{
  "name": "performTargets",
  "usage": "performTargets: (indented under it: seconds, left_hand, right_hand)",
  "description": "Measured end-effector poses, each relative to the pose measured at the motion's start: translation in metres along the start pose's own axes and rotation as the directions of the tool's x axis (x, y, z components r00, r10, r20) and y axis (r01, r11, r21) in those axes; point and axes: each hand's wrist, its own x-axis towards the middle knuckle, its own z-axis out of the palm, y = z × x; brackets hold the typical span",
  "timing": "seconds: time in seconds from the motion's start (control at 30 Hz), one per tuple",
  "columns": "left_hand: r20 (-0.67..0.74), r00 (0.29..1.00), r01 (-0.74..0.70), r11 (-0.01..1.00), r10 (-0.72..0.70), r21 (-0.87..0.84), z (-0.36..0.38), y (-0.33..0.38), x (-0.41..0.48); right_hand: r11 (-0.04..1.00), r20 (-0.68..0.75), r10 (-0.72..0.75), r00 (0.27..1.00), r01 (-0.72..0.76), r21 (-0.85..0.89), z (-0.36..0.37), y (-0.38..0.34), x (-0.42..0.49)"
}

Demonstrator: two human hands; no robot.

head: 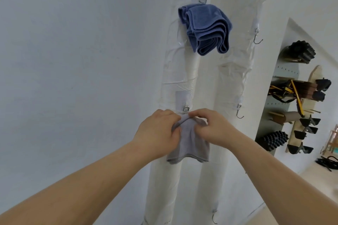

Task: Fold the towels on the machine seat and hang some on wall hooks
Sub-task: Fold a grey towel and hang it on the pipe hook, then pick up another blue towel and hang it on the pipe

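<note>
Left hand (157, 133) and right hand (210, 128) pinched a grey towel (192, 148) just under a wall hook (186, 108); a blue towel (206, 29) hung at 12 o'clock.

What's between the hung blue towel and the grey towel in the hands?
Head view: below the blue towel, only white wrapped pipe with clear tape bands, then a hook's metal clip just above the grey towel.
</note>
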Motion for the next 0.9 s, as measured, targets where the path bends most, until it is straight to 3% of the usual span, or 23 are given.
performTargets:
  seconds: [0.3,0.43,0.57,0.67,0.77,0.9]
  left_hand:
    - [-0.06,0.998,-0.004,0.997,0.0,-0.071,-0.005,0.002,-0.015]
    - [-0.084,0.996,-0.031,0.972,0.012,-0.233,-0.002,0.022,-0.038]
    - [0.025,0.999,-0.031,0.918,0.044,-0.395,0.02,0.053,-0.079]
    - [0.201,0.97,-0.018,0.87,0.134,-0.492,0.057,0.085,-0.122]
    - [0.383,0.898,0.047,0.819,0.216,-0.572,0.1,0.119,-0.171]
    - [0.528,0.781,0.112,0.757,0.333,-0.643,0.141,0.175,-0.245]
  right_hand:
    - [1.0,-0.173,0.007,0.985,-0.005,0.011,-0.004,0.01,-0.011]
    - [0.998,-0.277,0.064,0.959,-0.055,0.041,-0.002,0.012,-0.041]
    - [0.979,-0.348,0.202,0.916,-0.175,0.108,0.009,0.028,-0.11]
    - [0.919,-0.327,0.39,0.861,-0.342,0.194,0.034,0.057,-0.183]
    - [0.811,-0.221,0.584,0.781,-0.545,0.213,0.064,0.089,-0.27]
    - [0.596,-0.137,0.803,0.58,-0.772,0.222,0.083,0.114,-0.407]
